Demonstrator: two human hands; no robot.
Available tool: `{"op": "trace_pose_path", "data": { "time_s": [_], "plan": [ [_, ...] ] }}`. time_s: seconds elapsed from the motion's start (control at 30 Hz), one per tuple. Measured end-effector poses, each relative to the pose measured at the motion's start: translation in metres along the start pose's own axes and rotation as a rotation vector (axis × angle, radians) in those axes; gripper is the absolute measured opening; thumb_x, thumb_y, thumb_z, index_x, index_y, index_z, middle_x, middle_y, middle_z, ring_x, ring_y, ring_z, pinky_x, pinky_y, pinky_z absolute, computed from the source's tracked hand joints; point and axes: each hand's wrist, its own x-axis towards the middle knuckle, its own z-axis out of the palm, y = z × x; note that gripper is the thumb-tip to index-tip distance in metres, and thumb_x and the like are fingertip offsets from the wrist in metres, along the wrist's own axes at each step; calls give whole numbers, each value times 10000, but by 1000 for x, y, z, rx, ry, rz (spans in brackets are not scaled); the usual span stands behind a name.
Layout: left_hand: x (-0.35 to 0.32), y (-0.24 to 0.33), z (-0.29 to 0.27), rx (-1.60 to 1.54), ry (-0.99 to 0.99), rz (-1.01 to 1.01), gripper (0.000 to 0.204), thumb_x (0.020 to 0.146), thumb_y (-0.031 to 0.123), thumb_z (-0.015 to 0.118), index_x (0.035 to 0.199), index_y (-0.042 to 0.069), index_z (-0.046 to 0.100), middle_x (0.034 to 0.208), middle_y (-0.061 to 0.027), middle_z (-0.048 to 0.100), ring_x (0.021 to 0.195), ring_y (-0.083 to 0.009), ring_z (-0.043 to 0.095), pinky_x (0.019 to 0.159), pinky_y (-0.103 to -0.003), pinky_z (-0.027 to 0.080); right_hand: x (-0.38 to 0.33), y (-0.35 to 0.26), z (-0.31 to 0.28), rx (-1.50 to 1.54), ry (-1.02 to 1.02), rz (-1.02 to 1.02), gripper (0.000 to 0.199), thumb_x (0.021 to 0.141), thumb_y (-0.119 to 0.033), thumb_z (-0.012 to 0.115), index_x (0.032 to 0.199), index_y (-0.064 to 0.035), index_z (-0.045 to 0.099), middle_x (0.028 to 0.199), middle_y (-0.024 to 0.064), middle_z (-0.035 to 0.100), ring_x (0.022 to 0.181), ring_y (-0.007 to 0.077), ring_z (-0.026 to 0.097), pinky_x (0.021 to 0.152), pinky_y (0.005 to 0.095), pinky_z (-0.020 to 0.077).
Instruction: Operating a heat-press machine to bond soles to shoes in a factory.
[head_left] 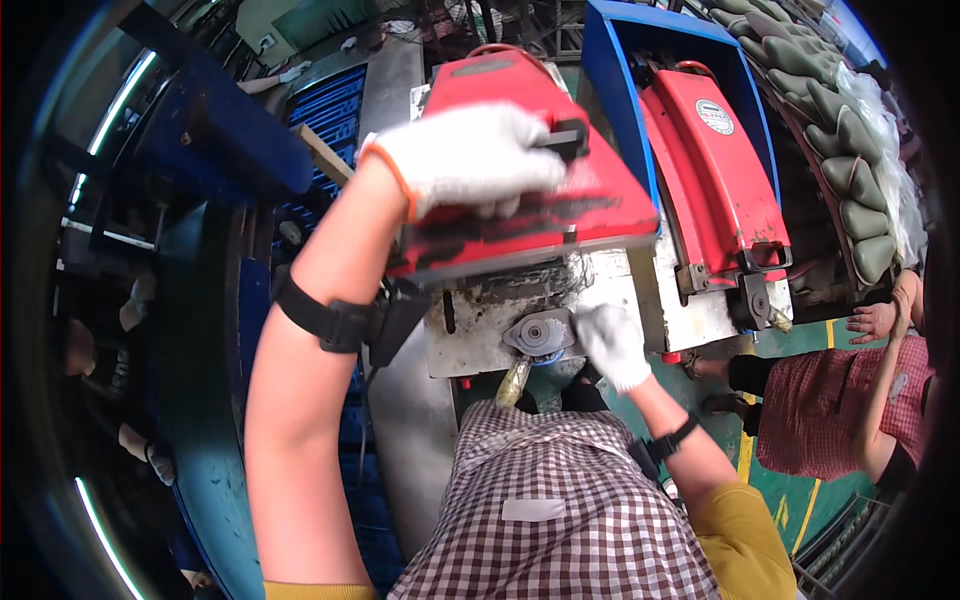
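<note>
My left hand (pixel 475 155), in a white glove with an orange cuff, is closed round the black handle (pixel 568 140) of a red machine lid (pixel 600 190). The lid is tilted up, its front edge raised over a pale, worn metal bed (pixel 475 340). Lower down, my right hand (pixel 612 345), also in a white glove, hovers at the bed's right side, beside a grey round latch-like fitting (pixel 540 333). Its fingers are blurred, so I cannot tell what they hold. A yellowish wrapped lever (pixel 513 383) sticks out from beneath the fitting.
A second red machine (pixel 715 170) with a blue housing (pixel 597 60) stands at the right. Beyond it, a rack holds several dark green shoe-shaped forms (pixel 862 220). Another person in a red checked apron (pixel 830 410) is at the right. A blue roller conveyor (pixel 330 110) runs along the left.
</note>
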Motion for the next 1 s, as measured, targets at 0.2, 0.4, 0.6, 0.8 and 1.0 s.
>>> {"op": "trace_pose_path", "data": {
  "time_s": [0.2,0.4,0.6,0.8,1.0],
  "plan": [
    [13,-43,92,110,-34,107,287,989,339,663,1002,54,697,727,-56,663,642,-158,637,658,-357,514,-62,-10,-7,146,-542,105,189,987,-264,636,1054,-132,754,1035,89,764,1009,301,742,910,398,591],
    [24,-90,172,465,147,123,395,994,460,616,1032,78,706,902,-191,760,867,-397,752,780,-551,582,-38,-21,42,831,-1017,616,632,1067,-413,654,1572,-61,506,1447,105,636,1245,210,630,986,360,560],
    [30,-100,196,492,184,108,401,1013,477,610,1011,82,683,838,-189,748,819,-386,751,737,-537,577,-38,-37,85,1718,-878,995,515,1100,-327,606,1541,-83,498,1407,147,658,1353,355,617,1115,529,503],
    [28,-94,197,519,206,90,418,1000,494,642,964,81,687,766,-189,726,753,-385,739,688,-519,575,-44,-4,40,1706,-973,1012,362,1072,-365,650,1332,-115,616,897,13,642,901,187,637,840,370,517],
    [25,-97,198,315,341,134,413,983,504,665,987,92,688,852,-203,734,850,-399,736,748,-518,575,-52,56,-74,1013,-480,833,464,1092,-352,617,1483,-105,586,951,46,700,889,146,692,802,331,577]
  ]
}}
